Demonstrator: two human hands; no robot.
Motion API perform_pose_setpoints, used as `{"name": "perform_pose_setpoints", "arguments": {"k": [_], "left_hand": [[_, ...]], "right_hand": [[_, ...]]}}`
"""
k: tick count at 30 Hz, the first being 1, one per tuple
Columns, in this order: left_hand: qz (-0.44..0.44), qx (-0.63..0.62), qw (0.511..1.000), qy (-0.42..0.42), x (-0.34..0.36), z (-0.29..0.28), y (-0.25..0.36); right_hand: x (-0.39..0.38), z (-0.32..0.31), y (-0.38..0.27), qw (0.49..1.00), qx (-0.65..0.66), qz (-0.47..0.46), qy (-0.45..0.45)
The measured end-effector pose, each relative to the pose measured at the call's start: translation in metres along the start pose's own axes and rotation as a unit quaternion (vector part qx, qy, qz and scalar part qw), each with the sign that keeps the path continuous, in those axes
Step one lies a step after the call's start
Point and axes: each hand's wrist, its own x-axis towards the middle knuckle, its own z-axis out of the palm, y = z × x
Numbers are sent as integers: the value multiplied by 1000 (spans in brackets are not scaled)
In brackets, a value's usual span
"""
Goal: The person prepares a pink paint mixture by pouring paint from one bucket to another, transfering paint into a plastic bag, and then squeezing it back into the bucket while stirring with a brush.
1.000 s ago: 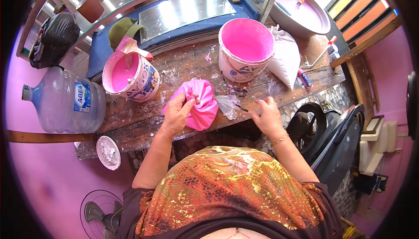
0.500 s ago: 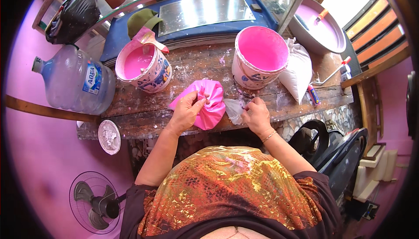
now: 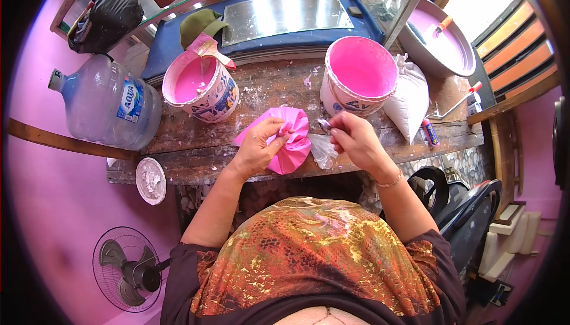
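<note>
Shirt [image 3: 309,254]: orange, brown and gold pattern across the front, dark sleeves, closest to the camera
Left hand [image 3: 258,150]: thumb and fingers pinching the gathered neck of a pink bag [image 3: 296,153]
Pink bag: on the worktop [image 3: 270,81] near its front edge, folds spreading out from the pinched neck
Right hand [image 3: 356,141]: to the right of the pink bag, thumb and fingertips pressed together on a small object [image 3: 324,124], too blurred to name; a thin bracelet [image 3: 392,180] at the wrist
Clear bag [image 3: 322,153]: crumpled plastic, between the pink bag and the right hand
Round lid [image 3: 151,181]: at the left front corner, smeared with white
Worktop: worn dark boards, flecked with pale marks
Left bucket [image 3: 218,100]: white, pink inside, with a flat brush [image 3: 224,59] across its rim
Right bucket [image 3: 330,92]: white, also pink inside, just beyond the right hand
White sack [image 3: 407,104]: full and slumped, just beside the right bucket
Water jug [image 3: 101,111]: see-through, lying on its side, left of the left bucket
Olive cap [image 3: 199,27]: at the back, beside a shiny metal sheet [image 3: 291,17] that lies on a blue cover [image 3: 159,51]
Wide basin [image 3: 428,64]: far right, an orange-handled brush [image 3: 444,23] in it
</note>
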Motion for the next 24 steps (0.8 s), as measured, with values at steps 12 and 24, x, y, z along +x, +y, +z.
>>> {"name": "perform_pose_setpoints", "arguments": {"k": [12, 24], "left_hand": [[178, 286, 940, -45, 8, -14, 7], [13, 202, 979, 27, 22, -11, 9]], "right_hand": [[67, 23, -5, 947, -154, -69, -273], [25, 27, 19, 965, -227, -73, -108]]}}
